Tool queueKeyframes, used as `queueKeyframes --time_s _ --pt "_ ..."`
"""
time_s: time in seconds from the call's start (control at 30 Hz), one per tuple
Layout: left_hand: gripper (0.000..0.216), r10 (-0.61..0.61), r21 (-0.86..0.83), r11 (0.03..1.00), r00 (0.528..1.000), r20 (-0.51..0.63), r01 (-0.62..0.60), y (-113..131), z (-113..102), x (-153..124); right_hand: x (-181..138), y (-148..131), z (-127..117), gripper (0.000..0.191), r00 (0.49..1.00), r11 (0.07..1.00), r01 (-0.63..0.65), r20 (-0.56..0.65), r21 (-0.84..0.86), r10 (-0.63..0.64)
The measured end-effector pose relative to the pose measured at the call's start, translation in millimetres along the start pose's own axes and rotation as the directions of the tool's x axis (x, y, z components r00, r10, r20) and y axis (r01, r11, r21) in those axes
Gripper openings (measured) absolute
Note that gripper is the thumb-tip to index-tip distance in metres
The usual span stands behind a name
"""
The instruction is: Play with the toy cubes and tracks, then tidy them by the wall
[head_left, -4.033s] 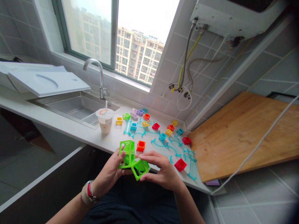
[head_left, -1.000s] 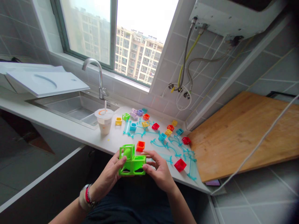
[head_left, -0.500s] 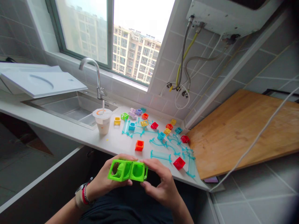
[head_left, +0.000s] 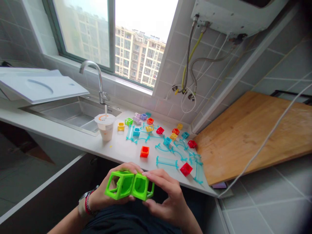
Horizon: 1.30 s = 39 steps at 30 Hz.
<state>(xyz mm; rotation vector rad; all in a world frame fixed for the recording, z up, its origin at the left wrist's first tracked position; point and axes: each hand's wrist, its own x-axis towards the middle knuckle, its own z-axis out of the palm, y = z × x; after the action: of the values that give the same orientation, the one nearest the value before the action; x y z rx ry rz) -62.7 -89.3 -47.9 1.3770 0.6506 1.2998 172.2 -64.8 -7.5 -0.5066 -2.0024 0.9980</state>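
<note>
Two bright green cube-shaped toy blocks are held in front of me, just off the counter's front edge. My left hand (head_left: 110,185) grips the left green block (head_left: 120,185) from behind, its fingers along the top and the thumb below. Around the right green block (head_left: 140,187) my right hand (head_left: 167,195) closes, fingers on top and thumb at the lower corner. The blocks touch along one side and are angled to each other like a V. Both have round openings in their faces. Whether they are clipped together I cannot tell.
On the counter (head_left: 126,149) lie an orange block (head_left: 144,151), a red block (head_left: 186,169) and several other coloured blocks. Clear teal track pieces (head_left: 167,162) are scattered among them. A lidded cup with a straw (head_left: 105,128) stands by the sink (head_left: 83,113). A wooden board (head_left: 253,136) leans at right.
The green blocks have tilted, with the angle between them now sharper, and have moved slightly down and left. Both hands keep their grip. The view has shifted a little.
</note>
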Motion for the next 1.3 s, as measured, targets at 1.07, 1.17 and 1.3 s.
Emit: queueKeyframes --time_s 1.07,1.17,1.3 --pt "0.059 -0.346 0.021 0.93 0.891 -0.296 0.368 -83.9 28.4 -10.3 -72.7 88.1 64.5 0.071 0.815 0.72 -0.329 -0.201 0.61 0.543" --pt "0.057 -0.4 0.104 0.898 0.892 -0.21 0.427 -79.7 29.8 -8.7 -82.9 89.1 63.6 0.072 0.799 0.727 -0.287 -0.262 0.624 0.541" --pt "0.059 -0.431 0.145 0.878 0.885 -0.175 0.456 -81.9 37.1 -6.3 -95.2 95.5 63.6 0.076 0.766 0.702 -0.255 -0.304 0.665 0.566"
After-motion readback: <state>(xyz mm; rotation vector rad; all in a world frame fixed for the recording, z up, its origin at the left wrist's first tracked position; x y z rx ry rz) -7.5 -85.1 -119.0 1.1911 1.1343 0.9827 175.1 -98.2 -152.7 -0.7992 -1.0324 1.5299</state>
